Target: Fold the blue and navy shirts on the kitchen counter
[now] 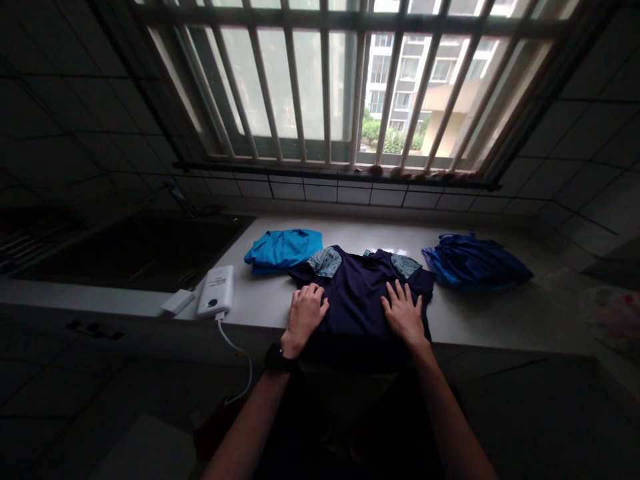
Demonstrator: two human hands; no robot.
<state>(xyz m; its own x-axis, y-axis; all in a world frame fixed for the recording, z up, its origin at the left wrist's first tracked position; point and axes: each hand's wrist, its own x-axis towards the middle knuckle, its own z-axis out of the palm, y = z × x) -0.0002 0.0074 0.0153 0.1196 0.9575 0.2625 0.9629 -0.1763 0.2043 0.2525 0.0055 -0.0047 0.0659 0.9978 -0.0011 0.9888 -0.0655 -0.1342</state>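
Navy shirt, long axis toward window; left hand, right hand flat, fingers open.

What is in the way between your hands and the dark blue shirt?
Nothing visible is in the way. The left hand and the right hand both rest directly on the dark blue shirt.
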